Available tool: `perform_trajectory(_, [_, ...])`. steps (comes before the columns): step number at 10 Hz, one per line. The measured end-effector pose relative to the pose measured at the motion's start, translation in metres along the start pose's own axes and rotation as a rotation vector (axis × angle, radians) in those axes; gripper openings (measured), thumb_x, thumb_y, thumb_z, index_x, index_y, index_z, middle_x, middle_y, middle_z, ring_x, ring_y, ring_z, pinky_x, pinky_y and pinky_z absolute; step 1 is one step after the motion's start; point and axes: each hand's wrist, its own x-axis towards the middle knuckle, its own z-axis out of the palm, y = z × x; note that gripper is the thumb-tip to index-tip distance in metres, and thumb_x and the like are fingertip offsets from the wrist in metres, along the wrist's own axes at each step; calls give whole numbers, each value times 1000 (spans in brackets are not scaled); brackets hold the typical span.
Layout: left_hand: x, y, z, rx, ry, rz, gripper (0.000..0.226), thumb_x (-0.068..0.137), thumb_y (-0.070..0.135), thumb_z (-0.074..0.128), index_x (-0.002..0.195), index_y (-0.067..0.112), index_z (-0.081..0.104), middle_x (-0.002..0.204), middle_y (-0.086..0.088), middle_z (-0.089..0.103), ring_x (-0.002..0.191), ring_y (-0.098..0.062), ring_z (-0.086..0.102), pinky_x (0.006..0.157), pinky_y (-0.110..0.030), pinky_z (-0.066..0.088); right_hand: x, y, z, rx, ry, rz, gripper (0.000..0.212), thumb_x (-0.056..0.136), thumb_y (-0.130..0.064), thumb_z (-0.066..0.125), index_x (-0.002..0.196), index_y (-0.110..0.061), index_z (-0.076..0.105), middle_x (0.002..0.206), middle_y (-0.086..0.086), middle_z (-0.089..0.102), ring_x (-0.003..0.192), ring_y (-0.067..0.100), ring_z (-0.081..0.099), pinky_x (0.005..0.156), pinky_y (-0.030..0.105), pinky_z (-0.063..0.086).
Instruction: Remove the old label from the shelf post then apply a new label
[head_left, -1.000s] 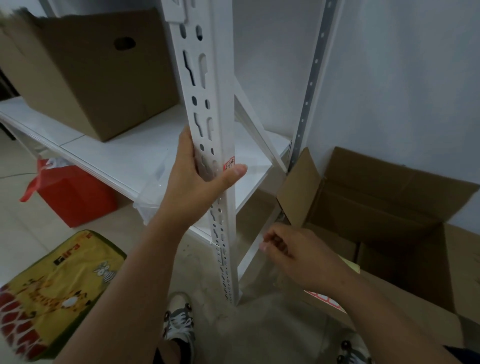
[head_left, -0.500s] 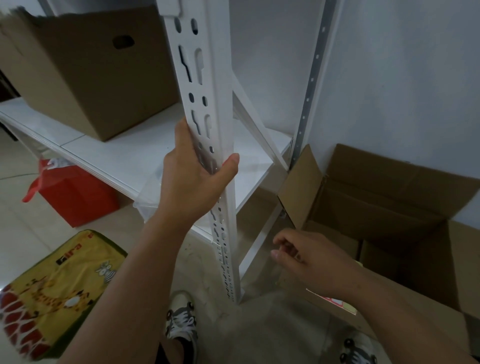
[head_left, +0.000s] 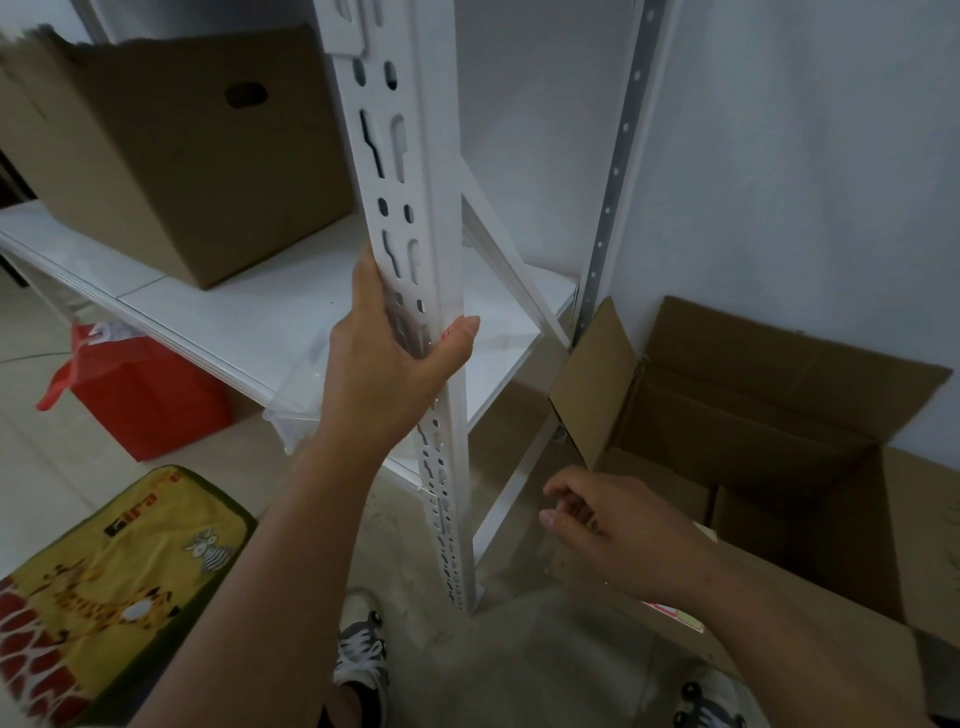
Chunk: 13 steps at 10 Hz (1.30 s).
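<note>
The white slotted shelf post (head_left: 436, 156) runs down the middle of the head view. My left hand (head_left: 384, 374) grips it at mid height, fingers curled round the slotted face. Its thumb presses on the side face over a small red-and-white label (head_left: 450, 332), of which only a sliver shows. My right hand (head_left: 623, 535) hovers low to the right of the post, apart from it, fingers loosely curled with nothing visible in them. Below its wrist a red, white and yellow label sheet (head_left: 675, 616) peeks out on a cardboard flap.
An open cardboard box (head_left: 779, 415) stands on the floor at the right against the wall. A closed cardboard box (head_left: 171, 156) sits on the white shelf board (head_left: 249, 322). A red bag (head_left: 145, 395) and a yellow giraffe mat (head_left: 104, 582) lie at the left. A shoe (head_left: 358, 654) shows below.
My left thumb has slid up the post's side face and now covers the label that showed beside it. My right hand drifted slightly right and down, away from the post.
</note>
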Motion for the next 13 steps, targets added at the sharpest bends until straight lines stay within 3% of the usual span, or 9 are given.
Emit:
perform_trajectory(1, [0,0,-4,15,-48,26,97,76,51,73,149,24,16,123,13,56,96,0,63,77,-8,49,3,0,0,-2,1,2,31,95,-49,47,121,-34,52,94,-20,58,85,-2,57,76,20,50])
perform_trajectory(3, [1,5,-4,107,-33,32,88,82,35,73,148,17,18,106,12,54,72,7,53,65,-1,41,10,-4,2,-25,-13,-16,33,94,-48,47,122,-31,51,100,-16,61,88,3,59,80,29,54])
perform_trajectory(5, [2,-1,-9,44,-99,42,92,78,50,70,149,22,19,119,19,54,87,13,56,77,-5,47,10,-3,4,-25,-26,4,32,95,-47,47,123,-32,51,102,-15,61,88,4,60,81,26,54])
perform_trajectory(6, [1,-1,-11,-6,-99,20,81,77,54,65,143,22,30,107,34,52,86,19,58,76,-7,51,12,-4,4,-35,-22,-9,32,95,-47,47,123,-31,51,101,-14,63,87,4,60,80,26,54])
perform_trajectory(8, [-2,5,-12,-97,-114,-19,73,75,53,65,135,24,35,115,17,60,103,-9,66,86,-35,59,14,-5,4,-53,1,-38,33,94,-48,47,123,-31,52,96,-14,62,85,2,59,77,27,53])
perform_trajectory(10, [1,0,-16,-42,-162,-24,74,76,51,69,137,30,32,106,38,51,89,10,62,81,-25,57,14,-4,3,-53,-2,-36,35,95,-48,47,125,-30,51,100,-13,63,86,3,59,78,25,54])
perform_trajectory(11, [-2,1,-15,-43,-167,-26,83,79,46,70,145,30,23,126,20,55,108,-3,63,92,-39,55,13,-5,1,-52,-32,-14,36,95,-49,47,125,-29,51,102,-12,63,88,4,59,79,27,54])
perform_trajectory(12, [-13,10,-7,-20,19,64,108,79,37,77,153,19,1,159,-5,16,144,-24,28,115,-45,32,14,-7,-13,-45,9,51,37,90,-57,49,104,-24,59,87,-10,63,76,5,59,72,28,55])
perform_trajectory(13, [-29,26,11,97,394,353,55,81,29,72,120,10,39,116,-16,44,108,-19,46,91,-25,44,24,4,-34,122,359,206,41,89,-51,53,72,-14,53,67,2,57,59,13,54,64,35,52])
